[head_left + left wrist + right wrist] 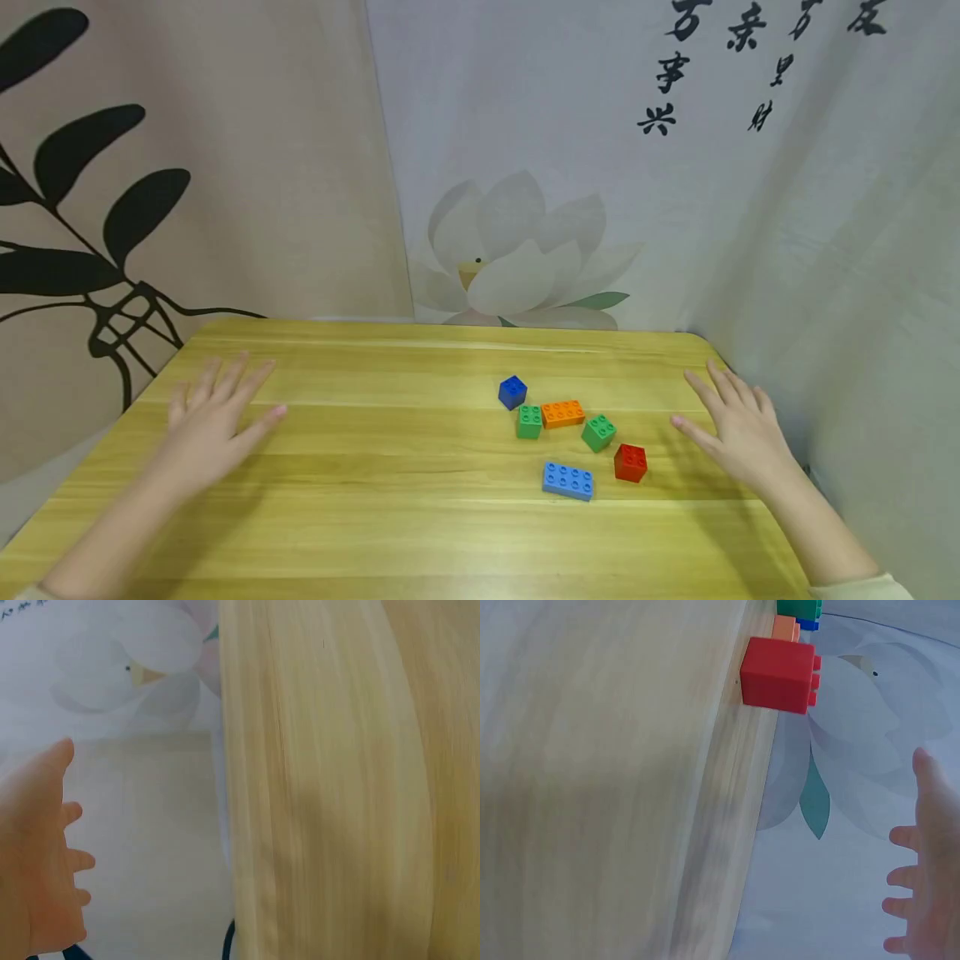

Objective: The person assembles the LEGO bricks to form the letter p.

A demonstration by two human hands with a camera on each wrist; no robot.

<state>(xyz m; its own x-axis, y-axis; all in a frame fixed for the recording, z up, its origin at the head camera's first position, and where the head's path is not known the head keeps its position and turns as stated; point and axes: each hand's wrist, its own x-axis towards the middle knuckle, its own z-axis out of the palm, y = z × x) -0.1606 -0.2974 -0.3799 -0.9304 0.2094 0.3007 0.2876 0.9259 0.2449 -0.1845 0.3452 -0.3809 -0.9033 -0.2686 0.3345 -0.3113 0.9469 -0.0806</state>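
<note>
Several toy building blocks lie right of the table's middle. Farthest back is a dark blue block, with a green block and an orange block in front of it. Another green block and a red block follow toward the right, and a light blue block lies nearest the front. My left hand, fingers spread, hovers over the table's left side, holding nothing. On the right, my right hand has its fingers spread too and is nearest the red block.
The blocks rest on a wooden table. Behind it hangs a pale curtain printed with a lotus and dark characters. A dark leafy branch print shows at the left, and pale cloth hangs along the right side.
</note>
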